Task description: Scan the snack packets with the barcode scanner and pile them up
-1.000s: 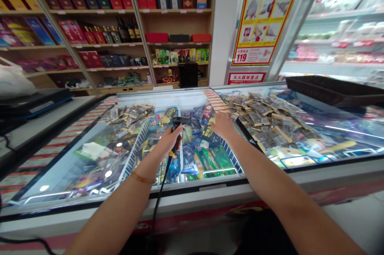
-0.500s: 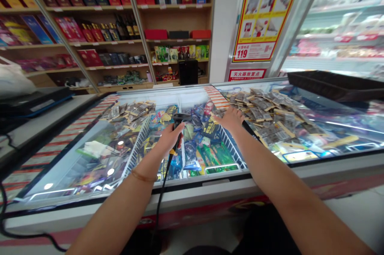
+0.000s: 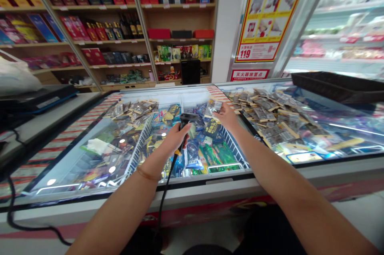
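Observation:
My left hand [image 3: 176, 138] is wrapped around the grip of a black barcode scanner [image 3: 189, 117], whose head points to the right. From the grip a black cable [image 3: 165, 191] runs down toward me. Between the fingertips of my right hand [image 3: 227, 116] is a small clear packet [image 3: 211, 106], just right of the scanner's head; its contents I cannot make out. Both hands are over the open middle of a chest freezer [image 3: 210, 187]. Below them, white wire baskets [image 3: 235, 149] hold colourful wrapped packs, among them green ones [image 3: 221, 152].
Brown packets [image 3: 271, 113] are heaped at the right, more packets [image 3: 141, 110] at the left. A black tray [image 3: 336, 86] rests on the right glass lid. Striped lid edges [image 3: 75, 135] cross the freezer. Shelves [image 3: 180, 6] of boxes stand behind; a counter [image 3: 87, 101] lies left.
My right hand, spread with the fingers down before, now pinches the clear packet and has come slightly left. The left hand still grips the scanner, and the whole view has shifted slightly.

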A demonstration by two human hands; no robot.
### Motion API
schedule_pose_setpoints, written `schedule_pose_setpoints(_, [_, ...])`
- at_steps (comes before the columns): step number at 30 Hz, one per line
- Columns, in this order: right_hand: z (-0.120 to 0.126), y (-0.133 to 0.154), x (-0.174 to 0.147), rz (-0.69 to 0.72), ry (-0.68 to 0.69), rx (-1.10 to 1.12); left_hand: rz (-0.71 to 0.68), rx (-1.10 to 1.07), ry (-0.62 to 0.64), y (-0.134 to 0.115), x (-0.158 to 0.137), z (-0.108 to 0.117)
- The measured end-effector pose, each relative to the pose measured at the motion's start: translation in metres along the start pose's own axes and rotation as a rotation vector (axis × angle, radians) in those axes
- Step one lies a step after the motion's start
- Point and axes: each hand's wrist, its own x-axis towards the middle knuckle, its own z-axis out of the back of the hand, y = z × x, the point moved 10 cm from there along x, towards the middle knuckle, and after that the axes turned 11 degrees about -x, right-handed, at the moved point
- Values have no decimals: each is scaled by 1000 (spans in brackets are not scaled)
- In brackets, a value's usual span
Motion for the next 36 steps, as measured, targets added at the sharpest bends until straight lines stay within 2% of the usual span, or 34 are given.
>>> schedule_pose_setpoints(2, [-12,-7,3,-16,75,140,-15,-11,24,0,0,-3])
schedule_pose_setpoints(6, [-10,-18,10,-139,35,269,-59,-44,58,-6,-1,-9])
schedule_pose_setpoints(10, [-30,-8,25,-238,171,472,-139,-65,82,-17,-5,-11])
schedule_pose_setpoints(15, [-68,13,43,-226,281,586,-195,-101,112,-24,-6,-11])
schedule_pose_setpoints(20, [-98,14,44,-208,321,606,-189,-8,112,-21,-5,-9])
schedule_pose_setpoints(26, [-101,5,43,-181,332,588,-177,102,145,-17,-7,-13])
schedule_pose_setpoints(36, [-100,9,42,-142,351,588,-161,113,180,-14,-6,-17])
